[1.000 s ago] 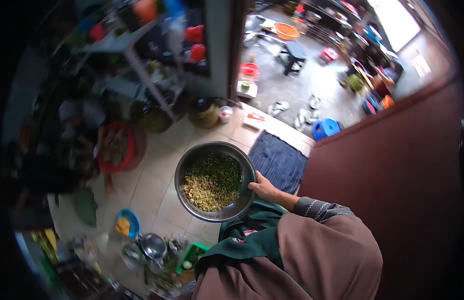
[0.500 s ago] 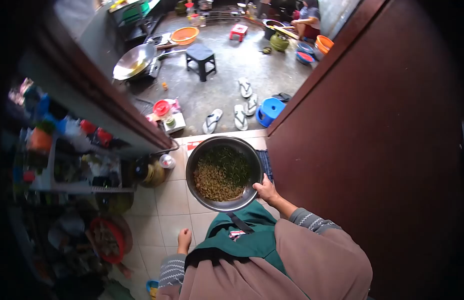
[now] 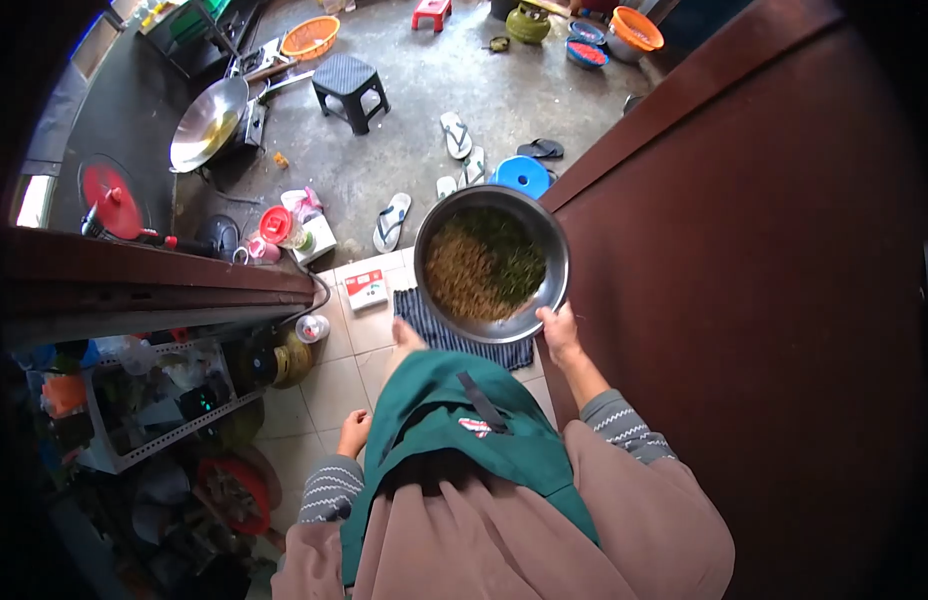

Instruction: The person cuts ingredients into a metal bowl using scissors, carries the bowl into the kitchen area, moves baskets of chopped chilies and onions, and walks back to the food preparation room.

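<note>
My right hand (image 3: 561,337) grips the near right rim of a wide metal bowl (image 3: 556,232), thumb over the edge. In the bowl lie light-brown small pieces (image 3: 462,265) on the left and chopped greens (image 3: 514,255) on the right. My left hand (image 3: 354,433) hangs low beside the green apron (image 3: 454,400), its fingers curled and no object showing in them. Beneath the bowl, a dark striped mat (image 3: 454,335) lies on the tiles, partly hidden. My bare foot (image 3: 408,336) shows at the mat's left edge.
A brown door (image 3: 744,300) stands close on my right, a crowded shelf (image 3: 174,400) on my left. Beyond the threshold are a blue stool (image 3: 522,175), white sandals (image 3: 392,222), a black stool (image 3: 351,88) and a wok (image 3: 209,125). A small red-and-white box (image 3: 366,290) lies on the tiles.
My view has moved forward and tilted down toward the doorway. The bowl has shifted up and right in view, still in my right hand. My foot and more of the mat now show.
</note>
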